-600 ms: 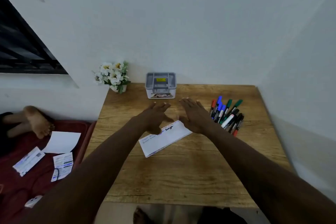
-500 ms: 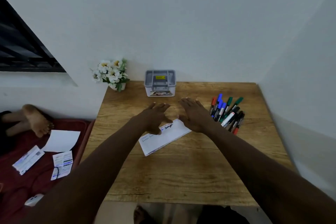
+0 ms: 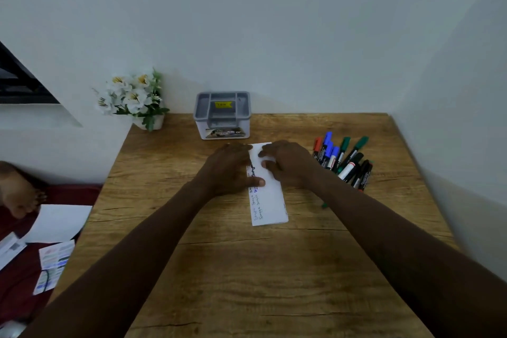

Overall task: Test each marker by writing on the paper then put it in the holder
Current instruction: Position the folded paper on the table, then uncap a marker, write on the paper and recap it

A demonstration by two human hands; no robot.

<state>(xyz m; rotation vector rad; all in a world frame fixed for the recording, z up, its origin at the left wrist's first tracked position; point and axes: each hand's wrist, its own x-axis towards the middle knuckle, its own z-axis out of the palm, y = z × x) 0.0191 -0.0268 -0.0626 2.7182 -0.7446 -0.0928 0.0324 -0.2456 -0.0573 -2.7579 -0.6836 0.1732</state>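
Head view: both hands on the paper [image 3: 270, 202], middle of the worktop [image 3: 247, 277].
Left hand [image 3: 229, 170] lies flat, grip spread, thumb pressing the handwritten lines, which are unreadable; for the right hand [image 3: 292, 166] I cannot tell the grip. Markers [image 3: 343, 159] lie near the right edge, the yellow-labelled holder [image 3: 222, 118] at the back edge.

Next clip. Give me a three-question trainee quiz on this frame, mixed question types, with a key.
1. True or false: the holder has no marker in it yet.
2. The markers lie: A) left of the paper; B) right of it; C) under it.
3. What do the left hand and right hand both touch?
Key: 1 true; 2 B; 3 the paper.
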